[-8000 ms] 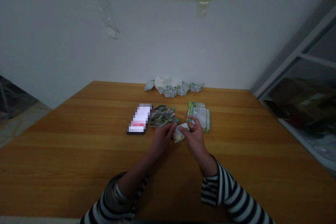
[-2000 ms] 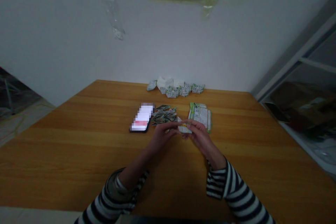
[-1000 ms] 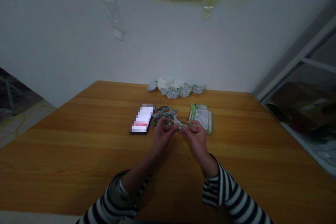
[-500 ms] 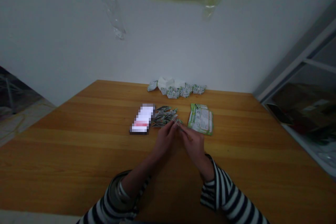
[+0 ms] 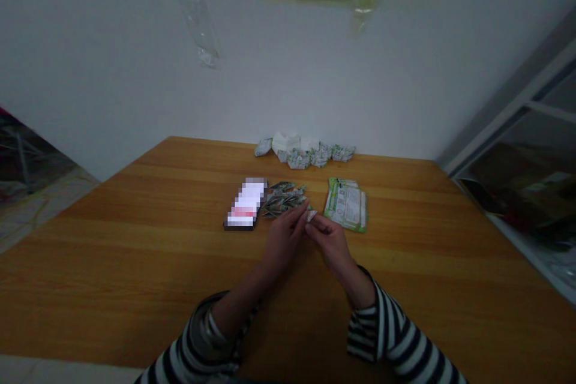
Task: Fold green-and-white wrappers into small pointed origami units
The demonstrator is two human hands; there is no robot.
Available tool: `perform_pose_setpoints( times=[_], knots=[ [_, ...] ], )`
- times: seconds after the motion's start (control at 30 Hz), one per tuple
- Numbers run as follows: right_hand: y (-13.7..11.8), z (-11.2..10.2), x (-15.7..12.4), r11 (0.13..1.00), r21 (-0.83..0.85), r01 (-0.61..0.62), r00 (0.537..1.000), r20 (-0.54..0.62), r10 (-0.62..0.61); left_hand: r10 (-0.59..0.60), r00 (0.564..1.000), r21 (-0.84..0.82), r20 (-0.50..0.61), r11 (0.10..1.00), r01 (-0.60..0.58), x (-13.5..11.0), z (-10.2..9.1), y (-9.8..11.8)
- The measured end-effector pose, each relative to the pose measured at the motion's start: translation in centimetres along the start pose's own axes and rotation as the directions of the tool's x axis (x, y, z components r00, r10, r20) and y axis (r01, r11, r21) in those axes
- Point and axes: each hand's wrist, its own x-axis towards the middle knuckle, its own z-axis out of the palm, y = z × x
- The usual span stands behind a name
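Above the wooden table point(image 5: 180, 276), my left hand point(image 5: 284, 237) and my right hand point(image 5: 330, 240) meet at the fingertips. Between them they pinch a small folded piece of paper point(image 5: 311, 215), pale where it shows; the fingers cover much of it. Just beyond my left hand lies a pile of folded paper pieces point(image 5: 283, 197), printed in grey and green. To the right of my right hand is a stack of flat green-and-white printed sheets point(image 5: 348, 205), which may be packets.
A phone point(image 5: 246, 204) with a lit, blurred-out screen lies left of the pile. Along the wall point(image 5: 288, 84) sits a row of crumpled-looking printed paper shapes point(image 5: 299, 157) with white pieces among them. A shelf frame point(image 5: 504, 126) stands at the right, with a dark phone-like object point(image 5: 479, 195) near it.
My fingers have shifted on the folded paper, and a pale face of it now shows. My left fingers are straighter and lie along it. The pile and the stack look unchanged.
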Motion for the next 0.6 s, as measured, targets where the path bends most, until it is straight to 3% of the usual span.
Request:
perform_pose_setpoints(
  times=[0.17,0.33,0.6],
  knots=[
    [0.2,-0.3,0.1,0.999,0.031,-0.033,0.997,-0.072,0.035,0.116,0.993,0.099,-0.022,0.989,-0.114,0.1,-0.2,-0.7],
    [-0.3,0.1,0.1,0.999,-0.049,-0.015,0.998,-0.065,0.012,0.121,0.993,0.221,0.005,0.968,-0.119,-0.1,0.0,-1.3],
    [0.2,-0.7,0.2,0.975,-0.221,0.027,0.992,-0.113,-0.053,0.187,0.965,0.337,0.185,0.910,-0.241,-0.4,0.3,-0.9]
  ],
)
